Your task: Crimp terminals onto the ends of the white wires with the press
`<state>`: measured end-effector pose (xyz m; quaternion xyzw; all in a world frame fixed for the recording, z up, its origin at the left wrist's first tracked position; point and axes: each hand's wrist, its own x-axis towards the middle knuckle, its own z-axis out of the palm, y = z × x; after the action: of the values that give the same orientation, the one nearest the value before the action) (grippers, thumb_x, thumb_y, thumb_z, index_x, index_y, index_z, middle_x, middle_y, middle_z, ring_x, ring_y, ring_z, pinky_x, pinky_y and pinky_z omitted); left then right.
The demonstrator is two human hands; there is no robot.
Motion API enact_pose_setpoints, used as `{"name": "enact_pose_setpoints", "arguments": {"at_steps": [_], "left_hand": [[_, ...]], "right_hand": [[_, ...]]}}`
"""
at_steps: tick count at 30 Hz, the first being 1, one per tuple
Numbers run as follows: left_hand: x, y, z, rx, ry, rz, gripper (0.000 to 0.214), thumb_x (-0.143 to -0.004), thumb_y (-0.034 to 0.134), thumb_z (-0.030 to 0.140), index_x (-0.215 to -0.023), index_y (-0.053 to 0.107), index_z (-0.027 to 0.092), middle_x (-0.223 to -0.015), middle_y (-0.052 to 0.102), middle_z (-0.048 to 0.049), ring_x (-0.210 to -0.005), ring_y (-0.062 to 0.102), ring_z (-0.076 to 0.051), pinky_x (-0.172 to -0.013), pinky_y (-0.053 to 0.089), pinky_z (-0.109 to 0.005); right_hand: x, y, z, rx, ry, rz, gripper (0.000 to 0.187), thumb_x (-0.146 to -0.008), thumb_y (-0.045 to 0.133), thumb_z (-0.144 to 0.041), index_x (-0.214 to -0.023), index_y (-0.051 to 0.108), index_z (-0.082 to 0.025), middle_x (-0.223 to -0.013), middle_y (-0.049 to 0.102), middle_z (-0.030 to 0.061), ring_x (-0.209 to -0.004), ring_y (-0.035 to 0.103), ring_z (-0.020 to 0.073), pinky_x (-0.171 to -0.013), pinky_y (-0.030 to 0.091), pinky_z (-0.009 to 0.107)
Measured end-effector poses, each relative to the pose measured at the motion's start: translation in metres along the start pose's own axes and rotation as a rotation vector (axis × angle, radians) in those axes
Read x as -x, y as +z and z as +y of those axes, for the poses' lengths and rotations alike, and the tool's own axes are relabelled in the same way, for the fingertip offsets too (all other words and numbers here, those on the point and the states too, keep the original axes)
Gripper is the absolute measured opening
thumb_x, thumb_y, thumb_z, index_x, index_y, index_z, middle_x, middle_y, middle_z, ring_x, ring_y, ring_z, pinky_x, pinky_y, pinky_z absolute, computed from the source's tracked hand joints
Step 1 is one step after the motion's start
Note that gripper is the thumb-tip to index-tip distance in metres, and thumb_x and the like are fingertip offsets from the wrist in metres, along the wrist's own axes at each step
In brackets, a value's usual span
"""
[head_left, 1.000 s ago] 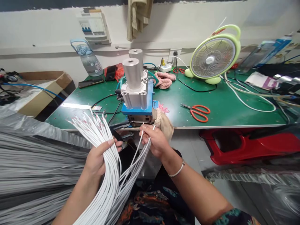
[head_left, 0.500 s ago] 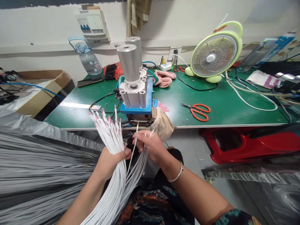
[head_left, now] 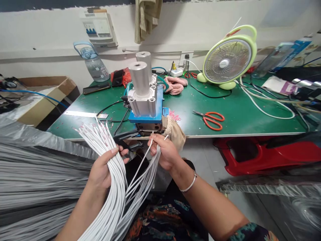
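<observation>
My left hand (head_left: 106, 165) is closed around a thick bundle of white cables (head_left: 116, 180), whose reddish tips fan out above it. My right hand (head_left: 162, 150) pinches one white cable (head_left: 142, 160) near its end and also holds a thinner bunch of white cables (head_left: 147, 180) against the palm. That pinched end is at the front of a blue-based pneumatic machine (head_left: 145, 118) with two silver cylinders; whether it enters the machine I cannot tell. Beside the machine's front hangs a beige cloth bag (head_left: 177, 132).
Orange-handled scissors (head_left: 212, 119) lie on the green table (head_left: 240, 117). Pink scraps (head_left: 174, 115) are next to the machine. A green fan (head_left: 227, 62), water bottle (head_left: 96, 67), phone (head_left: 96, 87) and ruler (head_left: 82, 114) stand or lie around. A red stool (head_left: 240, 160) is below right.
My left hand has moved left and down with the thick bundle, away from my right hand. My right hand has shifted slightly right and up, closer to the machine's front. The machine's cylinder tops sit lower.
</observation>
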<state>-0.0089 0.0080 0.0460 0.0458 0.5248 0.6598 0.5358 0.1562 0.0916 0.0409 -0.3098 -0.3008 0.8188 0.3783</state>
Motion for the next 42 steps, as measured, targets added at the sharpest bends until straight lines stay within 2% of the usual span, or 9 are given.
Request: {"name": "enact_pose_setpoints", "arguments": {"at_steps": [4,7,13,20,23,26,29,36,42], "left_hand": [[-0.001,-0.004,-0.014,-0.122,-0.031,-0.054,0.015,-0.058,0.071,0.010,-0.069,0.061,0.012,-0.061,0.064,-0.0019,-0.057,0.064,-0.016,-0.056,0.055,-0.026],[0.002,0.001,-0.025,-0.230,0.053,-0.179,0.020,-0.055,0.074,0.013,-0.069,0.060,0.013,-0.058,0.062,-0.0001,-0.051,0.060,-0.013,-0.054,0.051,-0.025],[0.005,0.007,-0.035,-0.562,0.221,-0.324,0.015,-0.058,0.073,0.016,-0.066,0.061,0.013,-0.061,0.062,-0.0018,-0.057,0.056,-0.014,-0.057,0.047,-0.026],[0.004,0.002,-0.010,-0.227,0.152,-0.193,0.022,-0.060,0.073,0.016,-0.069,0.052,0.017,-0.051,0.058,0.0039,-0.047,0.055,-0.010,-0.048,0.043,-0.019],[0.005,0.006,-0.003,-0.206,0.167,-0.222,0.024,-0.058,0.074,0.012,-0.067,0.052,0.015,-0.062,0.063,0.0009,-0.046,0.054,-0.007,-0.048,0.044,-0.018],[0.007,0.007,-0.006,-0.235,0.059,-0.319,0.027,-0.057,0.075,0.015,-0.066,0.050,0.016,-0.059,0.063,0.0007,-0.042,0.053,-0.010,-0.044,0.045,-0.023],[0.007,0.004,-0.014,-0.263,-0.044,-0.405,0.027,-0.061,0.073,0.021,-0.064,0.046,0.018,-0.043,0.053,0.0052,-0.035,0.049,-0.012,-0.037,0.043,-0.024],[0.000,-0.002,-0.010,-0.235,-0.030,-0.284,0.024,-0.063,0.072,0.026,-0.062,0.051,0.015,-0.043,0.052,0.0036,-0.037,0.048,-0.008,-0.038,0.041,-0.020],[-0.002,0.000,0.011,0.039,0.074,-0.173,0.020,-0.057,0.075,0.017,-0.064,0.056,0.015,-0.052,0.055,0.0040,-0.043,0.049,-0.005,-0.041,0.044,-0.016]], "right_hand": [[0.009,-0.012,0.001,0.117,-0.021,-0.127,0.021,-0.072,0.060,-0.036,-0.065,0.060,-0.016,-0.058,0.056,-0.0005,-0.045,0.046,0.0077,-0.044,0.038,0.022],[0.014,-0.013,0.003,0.177,-0.019,-0.142,0.020,-0.074,0.059,-0.036,-0.070,0.063,-0.017,-0.057,0.055,-0.0001,-0.050,0.050,0.0107,-0.048,0.041,0.024],[0.011,0.000,0.018,0.430,-0.028,-0.215,0.026,-0.073,0.061,-0.039,-0.071,0.065,-0.014,-0.049,0.054,-0.0017,-0.043,0.045,0.0069,-0.041,0.032,0.018],[0.003,0.006,0.008,0.182,-0.063,-0.039,0.027,-0.074,0.058,-0.039,-0.074,0.062,-0.013,-0.064,0.059,0.0000,-0.039,0.047,0.0050,-0.038,0.032,0.018],[0.008,0.007,0.000,0.360,0.007,-0.260,0.027,-0.075,0.057,-0.038,-0.073,0.062,-0.012,-0.061,0.057,-0.0005,-0.035,0.045,0.0044,-0.036,0.030,0.017],[0.015,0.006,0.001,0.644,0.145,-0.554,0.027,-0.077,0.056,-0.036,-0.073,0.063,-0.010,-0.058,0.057,-0.0005,-0.037,0.046,0.0047,-0.037,0.032,0.016],[0.018,0.003,0.008,0.770,0.189,-0.649,0.026,-0.078,0.055,-0.034,-0.070,0.063,-0.010,-0.054,0.054,-0.0013,-0.041,0.048,0.0058,-0.041,0.034,0.016],[0.017,-0.001,0.015,0.636,0.158,-0.596,0.026,-0.077,0.057,-0.035,-0.077,0.065,-0.011,-0.063,0.060,0.0011,-0.047,0.051,0.0065,-0.047,0.038,0.018],[0.005,0.001,0.004,0.221,0.045,-0.103,0.022,-0.073,0.059,-0.033,-0.071,0.063,-0.012,-0.058,0.059,0.0001,-0.040,0.051,0.0060,-0.039,0.032,0.017]]}}
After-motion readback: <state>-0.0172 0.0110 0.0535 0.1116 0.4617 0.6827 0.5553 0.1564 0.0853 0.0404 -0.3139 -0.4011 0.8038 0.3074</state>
